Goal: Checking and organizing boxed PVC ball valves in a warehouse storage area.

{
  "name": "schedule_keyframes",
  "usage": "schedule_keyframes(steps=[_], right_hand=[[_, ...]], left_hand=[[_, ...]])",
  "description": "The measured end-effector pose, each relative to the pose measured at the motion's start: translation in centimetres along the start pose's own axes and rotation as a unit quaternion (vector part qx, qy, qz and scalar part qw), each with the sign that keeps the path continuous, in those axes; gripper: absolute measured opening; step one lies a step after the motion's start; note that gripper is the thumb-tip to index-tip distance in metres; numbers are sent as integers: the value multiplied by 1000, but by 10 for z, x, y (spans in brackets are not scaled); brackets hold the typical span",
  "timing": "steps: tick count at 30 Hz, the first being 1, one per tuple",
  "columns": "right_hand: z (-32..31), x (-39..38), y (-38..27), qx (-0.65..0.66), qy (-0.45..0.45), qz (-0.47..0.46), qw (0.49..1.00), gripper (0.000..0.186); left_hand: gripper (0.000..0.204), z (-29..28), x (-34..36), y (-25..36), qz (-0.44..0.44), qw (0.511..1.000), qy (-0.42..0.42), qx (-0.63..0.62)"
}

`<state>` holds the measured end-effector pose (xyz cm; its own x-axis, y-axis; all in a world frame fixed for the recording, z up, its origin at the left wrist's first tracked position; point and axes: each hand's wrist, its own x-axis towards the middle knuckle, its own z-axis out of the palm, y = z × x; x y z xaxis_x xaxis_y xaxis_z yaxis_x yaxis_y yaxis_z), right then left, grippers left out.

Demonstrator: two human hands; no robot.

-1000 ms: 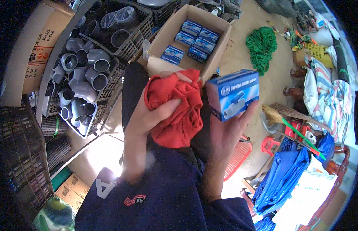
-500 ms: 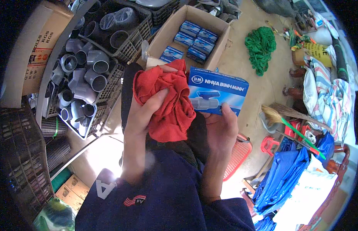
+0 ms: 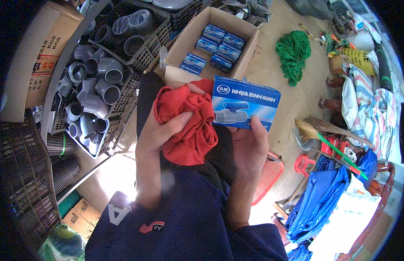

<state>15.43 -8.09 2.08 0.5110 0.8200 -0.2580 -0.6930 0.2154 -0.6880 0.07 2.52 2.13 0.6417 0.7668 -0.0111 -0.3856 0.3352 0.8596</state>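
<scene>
- Both of our hands are closed on something. Our left hand [image 3: 165,135] is curled around a bunched red cloth [image 3: 184,126], thumb pressed on top, most fingers hidden behind the folds.
- Our right hand [image 3: 250,145] pinches a blue box [image 3: 247,103] at its lower right corner, thumb on the printed face, the remaining fingers largely out of sight beneath and behind.
- We find the held box on our side of the open carton [image 3: 232,25], near its closest right corner and raised off the floor. Whether the cloth touches its left edge we cannot tell.
- We judge that the corner pinch leaves most of the front face uncovered and turned toward us; the bunching probably keeps the loose cloth within one palm.
- Inside the open carton we count at least six similar blue boxes [image 3: 229,51], mostly grouped toward the right, one set apart at the near end. Close packing presumably keeps them steady.
- Left of the open carton, an upper crate [image 3: 153,51] and a lower crate [image 3: 126,90] contain grey pipe fittings [image 3: 96,103], loosely piled; clear plastic covers part of the upper load.
- Right of the open carton we note a heap of green netting [image 3: 293,56].
</scene>
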Motion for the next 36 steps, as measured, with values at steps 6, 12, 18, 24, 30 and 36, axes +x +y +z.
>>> schedule_keyframes(steps=[6, 12, 18, 24, 30, 36], right_hand=[[1, 0, 0, 14, -12, -33, 999, 41], [-1, 1, 3, 11, -19, -20, 1000, 41], [-9, -5, 0, -47, -13, 16, 999, 53], [-1, -12, 0, -197, -81, 96, 972, 55], [14, -12, 7, -183, -39, 52, 981, 47], [19, -11, 5, -190, -38, 55, 980, 54]], left_hand=[[51, -9, -3, -4, -35, 999, -20, 35], [47, -11, -1, -7, -27, 999, -14, 34], [44, -4, 3, -2, 20, 997, 76, -26], [45, -2, 6, -1, 88, 991, 97, -35], [45, 4, 6, -4, 91, 989, 112, -20], [46, 4, 2, -4, 56, 995, 53, -67]])
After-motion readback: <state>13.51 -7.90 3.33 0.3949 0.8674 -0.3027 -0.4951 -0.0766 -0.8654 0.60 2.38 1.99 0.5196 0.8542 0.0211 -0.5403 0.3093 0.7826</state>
